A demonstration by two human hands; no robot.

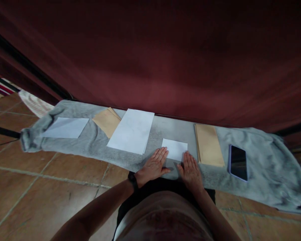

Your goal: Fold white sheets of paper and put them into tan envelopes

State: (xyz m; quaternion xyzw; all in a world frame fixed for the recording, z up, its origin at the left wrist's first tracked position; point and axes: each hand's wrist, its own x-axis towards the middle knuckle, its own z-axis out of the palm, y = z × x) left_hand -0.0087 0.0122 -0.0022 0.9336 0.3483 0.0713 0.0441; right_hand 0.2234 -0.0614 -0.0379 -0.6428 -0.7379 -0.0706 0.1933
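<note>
A small white paper rectangle [175,149] lies flat on the grey cloth [175,129] in front of me. My left hand [156,164] rests palm down with its fingertips on the paper's left edge. At the paper's lower right corner lies my right hand [190,170], also palm down, fingers stretched forward. Neither hand holds anything. To the left is a stack of larger white sheets [132,130]; brown envelopes [106,121] lie partly beside it. Another stack of brown envelopes [210,145] sits just right of my right hand.
A phone [238,162] with a dark screen lies at the right on the cloth. A white sheet [66,128] is at the far left. Behind the cloth-covered surface hangs a dark red curtain [150,67]. The tiled floor [65,187] shows below.
</note>
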